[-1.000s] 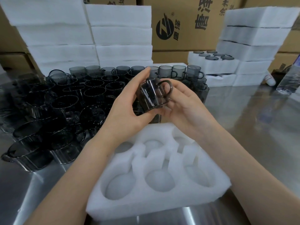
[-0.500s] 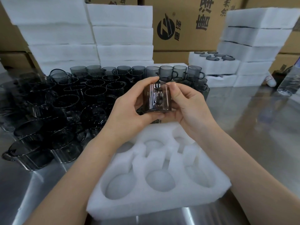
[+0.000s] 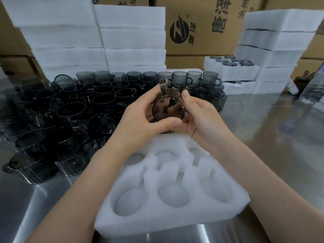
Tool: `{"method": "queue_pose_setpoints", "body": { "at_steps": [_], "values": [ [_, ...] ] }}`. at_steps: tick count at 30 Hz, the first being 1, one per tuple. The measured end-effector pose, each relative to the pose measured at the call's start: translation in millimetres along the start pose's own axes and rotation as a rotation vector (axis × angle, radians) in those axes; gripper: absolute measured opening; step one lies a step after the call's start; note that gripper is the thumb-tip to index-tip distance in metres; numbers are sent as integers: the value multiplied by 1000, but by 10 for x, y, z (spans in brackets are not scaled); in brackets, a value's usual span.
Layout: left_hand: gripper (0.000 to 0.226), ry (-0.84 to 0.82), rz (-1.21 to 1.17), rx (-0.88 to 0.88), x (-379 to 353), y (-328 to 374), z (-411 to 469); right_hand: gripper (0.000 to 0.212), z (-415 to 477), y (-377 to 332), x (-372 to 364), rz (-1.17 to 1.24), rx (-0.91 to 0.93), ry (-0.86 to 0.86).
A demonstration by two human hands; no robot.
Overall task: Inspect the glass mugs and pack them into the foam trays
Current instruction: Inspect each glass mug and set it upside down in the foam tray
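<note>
A smoky grey glass mug point(image 3: 168, 109) is held up between both hands, tipped so one round end faces me and its handle points up. My left hand point(image 3: 143, 123) grips its left side, with the thumb across the lower rim. My right hand point(image 3: 201, 118) cups its right side, thumb on the upper edge. Below the hands lies a white foam tray point(image 3: 171, 213) with several empty round pockets. A crowd of loose grey mugs point(image 3: 73, 111) covers the table to the left and behind.
Stacks of white foam trays point(image 3: 129, 37) rise at the back left and back right point(image 3: 273, 42), one tray point(image 3: 231, 67) holding mugs. Cardboard boxes point(image 3: 198, 27) stand behind. A plastic bottle point(image 3: 312, 88) stands at the far right on the steel table point(image 3: 273, 130).
The mug has been turned in my hands: from upright with the handle at the right, through handle facing me, to a round end facing me with the handle up.
</note>
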State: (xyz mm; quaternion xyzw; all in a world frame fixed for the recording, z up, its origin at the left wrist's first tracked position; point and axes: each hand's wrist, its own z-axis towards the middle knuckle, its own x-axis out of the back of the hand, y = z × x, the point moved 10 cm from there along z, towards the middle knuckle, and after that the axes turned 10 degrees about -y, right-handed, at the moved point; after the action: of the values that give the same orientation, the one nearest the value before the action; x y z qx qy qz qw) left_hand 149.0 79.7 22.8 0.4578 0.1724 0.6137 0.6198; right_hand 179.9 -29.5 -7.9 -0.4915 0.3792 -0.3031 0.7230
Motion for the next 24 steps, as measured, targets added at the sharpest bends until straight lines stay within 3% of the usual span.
{"method": "queue_pose_setpoints", "body": {
  "at_steps": [5, 10, 12, 14, 17, 22, 24],
  "values": [
    [70, 78, 123, 89, 90, -48, -20, 42, 16, 1, -39, -30, 9, -18],
    [27, 159, 215, 101, 119, 18, -37, 35, 42, 21, -71, -20, 4, -40],
    [30, 198, 213, 104, 152, 26, -44, 37, 41, 23, -96, -19, 5, -64],
    [49, 215, 200, 105, 179, 20, -50, 39, 34, 26, -123, -14, 9, -88],
    [63, 183, 144, 134, 158, -20, -42, 41, 28, 24, -107, 5, 13, -90],
    [33, 6, -58, 154, -31, -54, -43, 41, 43, 56, 35, 48, -15, -4],
    [42, -49, -117, 155, -72, -69, -43, 46, 43, 53, 43, 59, -19, -9]
  ]
}}
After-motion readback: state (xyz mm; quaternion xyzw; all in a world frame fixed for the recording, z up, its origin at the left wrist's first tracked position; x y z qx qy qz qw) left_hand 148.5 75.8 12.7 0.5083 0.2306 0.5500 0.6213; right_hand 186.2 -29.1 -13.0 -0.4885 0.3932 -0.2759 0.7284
